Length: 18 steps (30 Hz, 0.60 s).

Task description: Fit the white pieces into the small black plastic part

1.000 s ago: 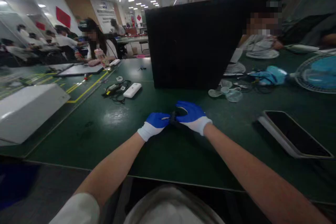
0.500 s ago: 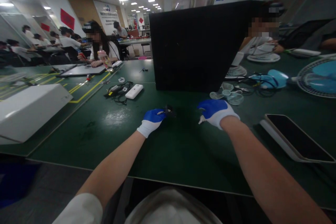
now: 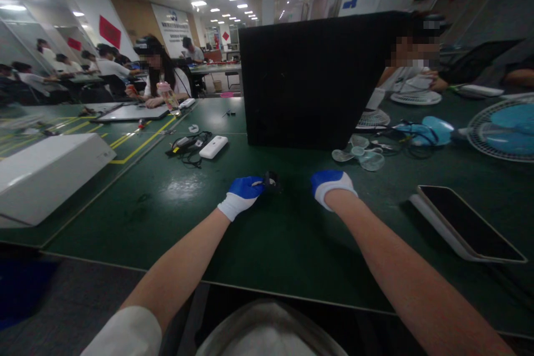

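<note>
My left hand [image 3: 244, 192], in a blue and white glove, is closed on a small black object [image 3: 272, 182] with a pale spot in its middle. The object's exact kind is too dark to make out. To the right, apart from it, my gloved right hand [image 3: 332, 184] is held over the table with its fingers curled down. The back of that hand hides the fingertips and anything in them. Just beyond my right hand lies a clear fan blade [image 3: 359, 151].
A large black panel [image 3: 308, 83] stands ahead on the green table [image 3: 167, 233]. Left are a white power bank [image 3: 213, 147], cables [image 3: 189, 147] and a white box [image 3: 54, 172]. Right are a phone [image 3: 469, 222], blue fan parts [image 3: 436, 129] and a fan cage [image 3: 507, 128]. Co-workers sit beyond.
My right hand has moved slightly left and turned, so its fingertips are now hidden. The black object in my left hand has tilted, showing its pale middle.
</note>
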Each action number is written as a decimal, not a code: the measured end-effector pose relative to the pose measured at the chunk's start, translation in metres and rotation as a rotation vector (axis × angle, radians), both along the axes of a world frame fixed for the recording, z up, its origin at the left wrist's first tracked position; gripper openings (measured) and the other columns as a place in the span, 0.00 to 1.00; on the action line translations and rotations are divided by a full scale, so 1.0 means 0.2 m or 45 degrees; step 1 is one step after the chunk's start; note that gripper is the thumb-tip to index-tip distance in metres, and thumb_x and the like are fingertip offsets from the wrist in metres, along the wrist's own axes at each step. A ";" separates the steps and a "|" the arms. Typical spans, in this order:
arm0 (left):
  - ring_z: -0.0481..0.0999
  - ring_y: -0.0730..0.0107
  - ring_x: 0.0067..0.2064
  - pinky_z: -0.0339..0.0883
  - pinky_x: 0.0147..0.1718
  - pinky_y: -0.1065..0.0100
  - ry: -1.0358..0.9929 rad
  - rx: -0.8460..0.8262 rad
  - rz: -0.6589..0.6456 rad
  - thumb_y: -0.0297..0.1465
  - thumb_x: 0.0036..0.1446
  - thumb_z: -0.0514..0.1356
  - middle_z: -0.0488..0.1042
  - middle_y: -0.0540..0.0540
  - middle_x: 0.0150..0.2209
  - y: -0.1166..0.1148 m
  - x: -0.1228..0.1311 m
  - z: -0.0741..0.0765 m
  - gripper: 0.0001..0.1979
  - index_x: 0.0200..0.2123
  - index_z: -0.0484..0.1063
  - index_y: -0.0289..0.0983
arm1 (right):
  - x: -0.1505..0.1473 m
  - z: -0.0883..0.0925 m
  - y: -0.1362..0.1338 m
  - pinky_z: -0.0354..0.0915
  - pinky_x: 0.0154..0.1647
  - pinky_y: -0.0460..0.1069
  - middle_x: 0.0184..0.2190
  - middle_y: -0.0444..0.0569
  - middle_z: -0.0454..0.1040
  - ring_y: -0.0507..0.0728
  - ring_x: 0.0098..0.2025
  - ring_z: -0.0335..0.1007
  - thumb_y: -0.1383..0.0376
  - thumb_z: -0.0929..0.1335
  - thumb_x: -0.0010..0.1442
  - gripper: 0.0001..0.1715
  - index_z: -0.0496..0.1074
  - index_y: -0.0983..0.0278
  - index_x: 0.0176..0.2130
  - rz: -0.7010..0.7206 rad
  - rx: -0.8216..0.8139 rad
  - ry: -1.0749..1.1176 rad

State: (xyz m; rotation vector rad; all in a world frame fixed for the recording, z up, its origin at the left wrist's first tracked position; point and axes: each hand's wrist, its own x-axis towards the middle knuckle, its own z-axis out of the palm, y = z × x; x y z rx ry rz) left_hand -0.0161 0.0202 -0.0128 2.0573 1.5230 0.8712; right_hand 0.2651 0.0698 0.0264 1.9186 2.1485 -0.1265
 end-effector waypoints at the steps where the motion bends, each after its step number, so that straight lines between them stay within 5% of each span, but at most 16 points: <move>1: 0.81 0.62 0.49 0.72 0.52 0.62 0.022 0.009 -0.025 0.32 0.64 0.58 0.84 0.48 0.46 -0.01 0.01 0.00 0.12 0.45 0.82 0.42 | -0.01 0.01 0.00 0.66 0.54 0.69 0.45 0.68 0.78 0.73 0.53 0.75 0.68 0.71 0.57 0.12 0.80 0.67 0.41 -0.021 -0.021 0.000; 10: 0.82 0.63 0.47 0.73 0.51 0.63 0.076 0.029 -0.102 0.32 0.64 0.58 0.84 0.50 0.45 -0.03 0.01 -0.02 0.13 0.46 0.81 0.42 | -0.02 0.10 -0.07 0.72 0.45 0.61 0.44 0.59 0.80 0.68 0.46 0.78 0.59 0.68 0.60 0.15 0.80 0.61 0.44 -0.107 0.045 0.390; 18: 0.82 0.60 0.47 0.73 0.51 0.60 0.087 0.015 -0.127 0.34 0.64 0.57 0.84 0.47 0.45 -0.03 0.01 -0.01 0.14 0.46 0.82 0.42 | -0.12 0.13 -0.21 0.72 0.54 0.54 0.48 0.47 0.81 0.57 0.50 0.77 0.63 0.70 0.59 0.14 0.80 0.59 0.45 0.027 0.182 1.480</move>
